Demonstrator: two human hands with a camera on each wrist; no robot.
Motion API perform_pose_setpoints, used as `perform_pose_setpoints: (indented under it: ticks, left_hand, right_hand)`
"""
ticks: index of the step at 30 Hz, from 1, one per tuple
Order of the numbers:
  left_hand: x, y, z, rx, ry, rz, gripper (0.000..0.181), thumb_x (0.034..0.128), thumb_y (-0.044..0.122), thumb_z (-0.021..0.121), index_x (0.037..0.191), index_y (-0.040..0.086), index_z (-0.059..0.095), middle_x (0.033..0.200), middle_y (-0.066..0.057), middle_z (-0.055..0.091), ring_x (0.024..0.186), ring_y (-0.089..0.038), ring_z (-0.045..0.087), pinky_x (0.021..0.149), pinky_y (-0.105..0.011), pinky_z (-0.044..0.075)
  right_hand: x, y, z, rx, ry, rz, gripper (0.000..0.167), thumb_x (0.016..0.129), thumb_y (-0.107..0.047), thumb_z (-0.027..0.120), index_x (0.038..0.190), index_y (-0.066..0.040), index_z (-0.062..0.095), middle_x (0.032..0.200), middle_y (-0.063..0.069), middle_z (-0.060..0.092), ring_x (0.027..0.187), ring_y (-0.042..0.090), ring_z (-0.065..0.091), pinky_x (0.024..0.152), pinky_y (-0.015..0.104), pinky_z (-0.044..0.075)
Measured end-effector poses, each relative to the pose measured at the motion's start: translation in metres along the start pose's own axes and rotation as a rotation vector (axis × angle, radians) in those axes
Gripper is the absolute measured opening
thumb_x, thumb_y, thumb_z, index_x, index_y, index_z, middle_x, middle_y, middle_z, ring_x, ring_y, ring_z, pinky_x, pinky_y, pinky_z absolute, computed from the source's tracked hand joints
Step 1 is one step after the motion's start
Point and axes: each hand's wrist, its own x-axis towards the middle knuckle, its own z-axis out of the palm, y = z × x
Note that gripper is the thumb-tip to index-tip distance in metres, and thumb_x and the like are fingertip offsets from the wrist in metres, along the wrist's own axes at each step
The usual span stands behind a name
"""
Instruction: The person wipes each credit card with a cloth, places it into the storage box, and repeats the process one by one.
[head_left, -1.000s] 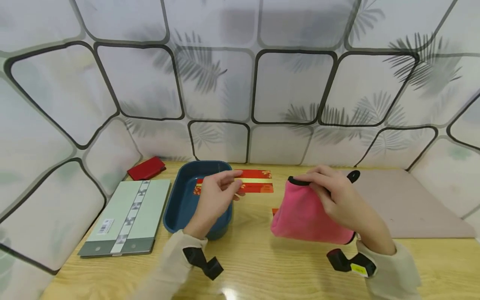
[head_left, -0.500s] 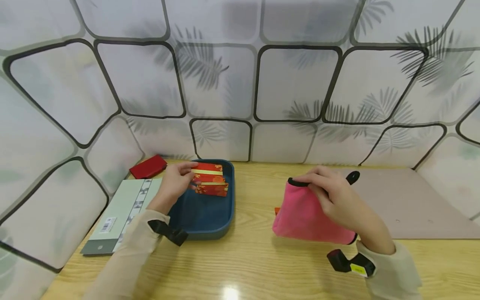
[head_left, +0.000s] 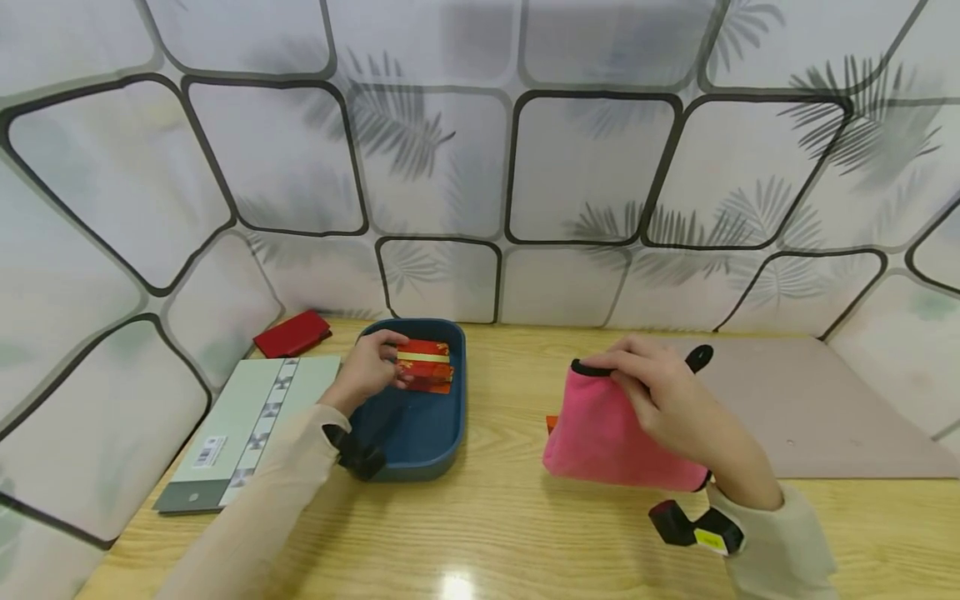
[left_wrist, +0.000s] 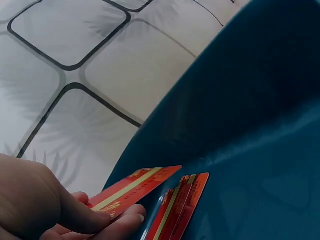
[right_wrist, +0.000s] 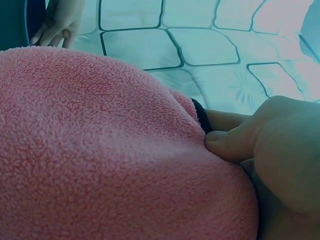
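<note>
Red card (left_wrist: 139, 188) juts from my pinching left fingers (left_wrist: 125, 223), print unreadably small; my right fingers (right_wrist: 232, 146) grip pink plush cloth (right_wrist: 100, 140).

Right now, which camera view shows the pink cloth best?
The head view: there the pink cloth is mostly visible, gripped by the right hand. The right wrist view shows only a close, cropped part; the left wrist view, none.

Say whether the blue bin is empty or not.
Not empty: red cards lie inside the blue bin; the left hand pinches another red card.
</note>
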Motion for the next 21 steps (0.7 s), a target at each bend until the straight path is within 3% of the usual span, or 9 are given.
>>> perform_pose_setpoints:
  ticks: [5, 10, 13, 18, 21]
  left_hand:
    - [0.004, -0.002, -0.001, -0.011, -0.024, -0.022, 0.064, 0.0796, -0.025, 0.043, 0.140, -0.003, 0.040, 0.098, -0.024, 0.058, 0.074, -0.029, 0.070, 0.074, -0.045, 0.059]
    - [0.006, -0.002, -0.003, 0.005, -0.067, -0.028, 0.067, 0.0818, -0.023, 0.042, 0.145, -0.005, 0.029, 0.123, -0.035, 0.053, 0.077, -0.027, 0.069, 0.075, -0.042, 0.060]
    - [0.007, -0.002, -0.005, 0.030, -0.067, -0.040, 0.068, 0.0804, -0.022, 0.041, 0.146, -0.007, 0.028, 0.129, -0.036, 0.050, 0.082, -0.028, 0.069, 0.074, -0.041, 0.060]
    - [0.007, -0.001, -0.011, 0.071, -0.079, -0.072, 0.064, 0.0863, -0.012, 0.055, 0.146, -0.007, 0.031, 0.136, -0.034, 0.047, 0.103, -0.035, 0.065, 0.087, -0.044, 0.056]
    - [0.005, 0.001, -0.013, 0.087, -0.069, -0.078, 0.063, 0.0877, -0.006, 0.061, 0.144, -0.008, 0.033, 0.136, -0.034, 0.048, 0.107, -0.037, 0.063, 0.092, -0.046, 0.053]
  right_hand:
    - [-0.001, 0.000, -0.001, -0.009, 0.008, 0.001, 0.045, 0.077, 0.020, 0.060, 0.108, -0.009, 0.071, 0.096, -0.001, 0.064, 0.083, 0.014, 0.059, 0.073, 0.021, 0.042]
    - [-0.003, 0.001, -0.005, -0.021, 0.026, 0.011, 0.044, 0.076, 0.021, 0.060, 0.107, -0.008, 0.071, 0.094, 0.000, 0.064, 0.083, 0.017, 0.061, 0.074, 0.019, 0.043]
    - [-0.003, 0.002, -0.008, -0.025, 0.035, 0.016, 0.043, 0.076, 0.021, 0.060, 0.107, -0.006, 0.071, 0.093, 0.000, 0.064, 0.083, 0.016, 0.061, 0.073, 0.016, 0.042]
    - [-0.003, 0.002, -0.013, -0.029, 0.033, 0.035, 0.044, 0.077, 0.022, 0.058, 0.108, -0.006, 0.071, 0.095, 0.000, 0.064, 0.084, 0.014, 0.060, 0.075, 0.014, 0.043]
    - [-0.004, 0.002, -0.016, -0.046, 0.041, 0.044, 0.044, 0.078, 0.021, 0.057, 0.109, -0.007, 0.071, 0.096, 0.001, 0.064, 0.085, 0.015, 0.060, 0.075, 0.015, 0.043]
